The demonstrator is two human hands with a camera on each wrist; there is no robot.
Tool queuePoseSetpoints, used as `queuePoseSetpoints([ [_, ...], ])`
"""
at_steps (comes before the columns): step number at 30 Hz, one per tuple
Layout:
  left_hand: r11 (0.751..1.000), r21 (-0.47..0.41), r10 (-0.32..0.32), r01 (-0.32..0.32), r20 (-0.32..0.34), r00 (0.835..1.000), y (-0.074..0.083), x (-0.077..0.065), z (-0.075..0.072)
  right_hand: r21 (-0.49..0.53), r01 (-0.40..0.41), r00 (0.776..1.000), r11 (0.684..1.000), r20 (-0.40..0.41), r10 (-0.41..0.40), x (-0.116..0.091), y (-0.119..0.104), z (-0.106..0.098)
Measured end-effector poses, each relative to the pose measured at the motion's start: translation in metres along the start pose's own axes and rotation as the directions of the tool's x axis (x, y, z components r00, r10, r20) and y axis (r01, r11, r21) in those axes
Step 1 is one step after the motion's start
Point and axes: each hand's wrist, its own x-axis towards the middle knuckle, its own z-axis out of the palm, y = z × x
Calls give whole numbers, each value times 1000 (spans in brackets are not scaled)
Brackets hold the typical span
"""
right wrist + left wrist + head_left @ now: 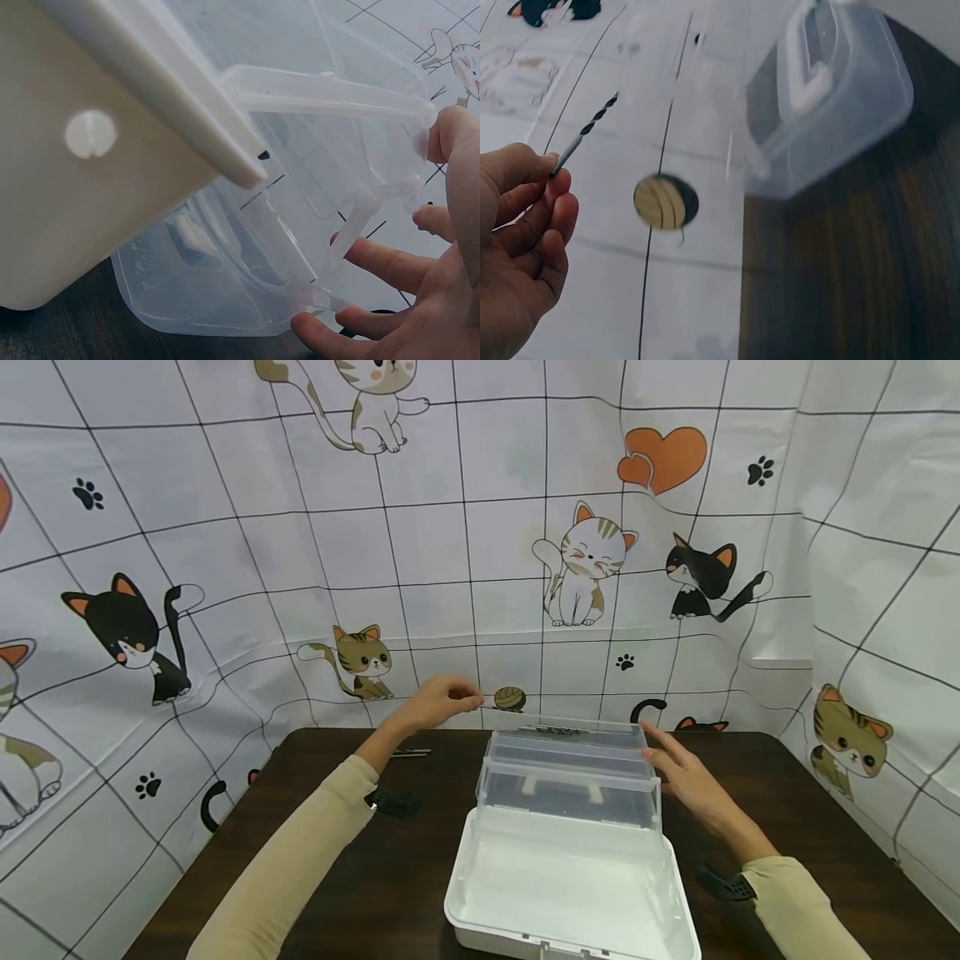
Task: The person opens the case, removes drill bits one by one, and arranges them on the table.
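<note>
While it bears the rest, table (367, 902): dark, flat; a firm enough base, it seems;
Box (570, 877): white, wide open on the table; best not nudged, since a knock could jog the trays;
Trays (570, 750): clear, folded out at the box's far side; they look light, so bracing them probably pays;
Right hand (686, 785): fingers spread against the trays' right side; gentle, even pressure should steady without tipping;
Left hand (438, 697): by the trays' far left corner; thumb and fingertips pinch the bit's smooth shank, a sound hold that leaves the twist free;
Bit (589, 131): in that pinch, twist pointing away from the fingers; thin, likely to roll, so keeping it low and level looks wise;
Other bits (553, 729): clustered at the far tray edge; easily disturbed, I judge.
</note>
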Motion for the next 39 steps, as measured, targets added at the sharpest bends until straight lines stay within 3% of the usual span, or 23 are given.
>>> queuePoseSetpoints([
  [5,994,-75,-78,75,-29,997,-21,-19,-18,5,5,1000,1000,5,-5,0,1,1],
  [11,992,-81,-95,92,-34,995,-50,-37,-31,1,1,1000,1000,2,-1,0,1,0],
  [20,985,13,-169,170,-41,985,-95,-62,-30,-1,6,1000,1000,6,-6,0,0,-1],
  [25,974,-3,-228,228,-41,973,-119,-77,-25,-8,7,1000,1000,14,-7,-1,1,0],
  [39,951,45,-302,305,-62,951,-148,-98,-29,4,11,1000,1000,7,-11,0,1,0],
])
